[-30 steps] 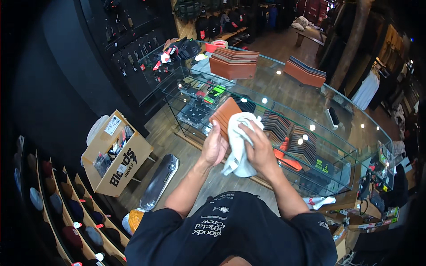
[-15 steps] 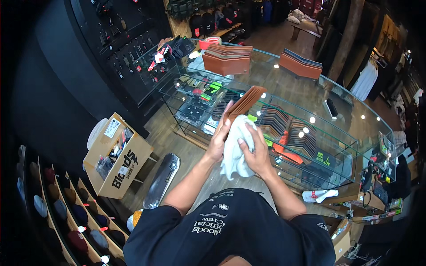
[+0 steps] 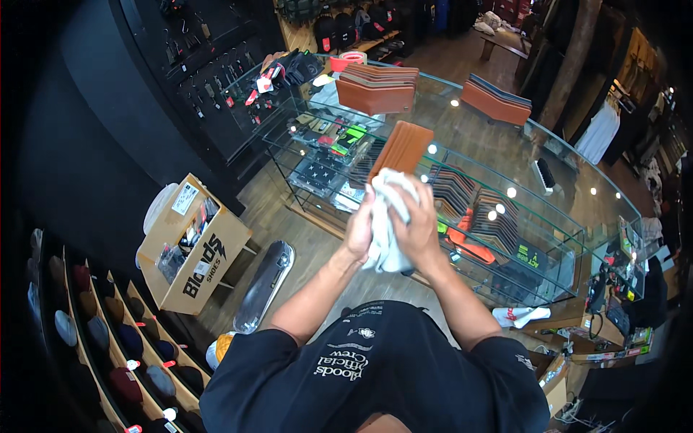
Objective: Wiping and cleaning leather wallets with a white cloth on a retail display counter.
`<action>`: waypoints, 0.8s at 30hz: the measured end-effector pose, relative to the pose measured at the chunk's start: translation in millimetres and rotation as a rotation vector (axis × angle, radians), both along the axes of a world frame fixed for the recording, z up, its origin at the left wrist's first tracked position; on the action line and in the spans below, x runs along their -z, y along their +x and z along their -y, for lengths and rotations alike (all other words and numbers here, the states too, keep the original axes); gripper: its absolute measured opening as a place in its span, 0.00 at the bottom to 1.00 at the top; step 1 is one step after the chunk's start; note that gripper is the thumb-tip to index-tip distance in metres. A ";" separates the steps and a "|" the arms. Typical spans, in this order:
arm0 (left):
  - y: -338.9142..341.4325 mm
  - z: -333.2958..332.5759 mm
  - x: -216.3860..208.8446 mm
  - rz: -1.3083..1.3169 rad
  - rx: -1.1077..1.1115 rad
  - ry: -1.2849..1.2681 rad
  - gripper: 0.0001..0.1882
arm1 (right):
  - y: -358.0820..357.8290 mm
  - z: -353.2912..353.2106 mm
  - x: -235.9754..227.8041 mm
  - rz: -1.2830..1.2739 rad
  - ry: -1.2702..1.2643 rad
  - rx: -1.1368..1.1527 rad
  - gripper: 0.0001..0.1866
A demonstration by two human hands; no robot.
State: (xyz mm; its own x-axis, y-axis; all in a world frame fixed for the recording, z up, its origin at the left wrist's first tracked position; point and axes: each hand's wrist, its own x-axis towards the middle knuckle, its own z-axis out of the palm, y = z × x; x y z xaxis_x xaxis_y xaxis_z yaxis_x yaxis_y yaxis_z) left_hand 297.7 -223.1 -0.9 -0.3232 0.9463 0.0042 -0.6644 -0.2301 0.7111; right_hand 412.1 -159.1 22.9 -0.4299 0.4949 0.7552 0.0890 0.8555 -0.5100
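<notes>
Now turned from edge-on, the brown wallet [image 3: 406,149] shows its broad face; left grip [image 3: 359,234] holds it, right grip [image 3: 420,229] the white cloth [image 3: 382,251].

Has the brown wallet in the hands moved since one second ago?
Yes: judged against the upper-left stack of wallets, the brown wallet has moved up and to the right, its top edge now closer to that stack.

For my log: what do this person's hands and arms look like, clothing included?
The left hand and right hand are gloveless; the forearms are bare, no watch or bracelet showing. Loose, short black sleeves end near the elbows, the right one with small pale print. The black T-shirt has white lettering. The fingers are too blurred to rule out rings.
</notes>
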 end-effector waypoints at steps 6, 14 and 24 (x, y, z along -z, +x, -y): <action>-31.4 5.4 -11.2 0.045 0.142 0.132 0.38 | -1.4 17.0 12.6 0.073 -0.026 -0.200 0.27; -45.9 11.6 3.9 0.056 0.089 0.021 0.36 | -16.5 15.6 9.2 0.104 0.038 -0.141 0.24; -76.5 13.8 -19.6 0.028 0.014 0.168 0.30 | -44.9 22.7 11.0 0.117 -0.042 -0.190 0.22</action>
State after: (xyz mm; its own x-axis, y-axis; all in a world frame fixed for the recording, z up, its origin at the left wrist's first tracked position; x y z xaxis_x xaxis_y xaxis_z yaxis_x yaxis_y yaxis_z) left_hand 221.2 -236.9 18.7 -0.3119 0.9376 0.1536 -0.6876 -0.3343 0.6446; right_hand 367.2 -181.8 11.9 -0.6018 0.4271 0.6748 -0.0108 0.8406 -0.5416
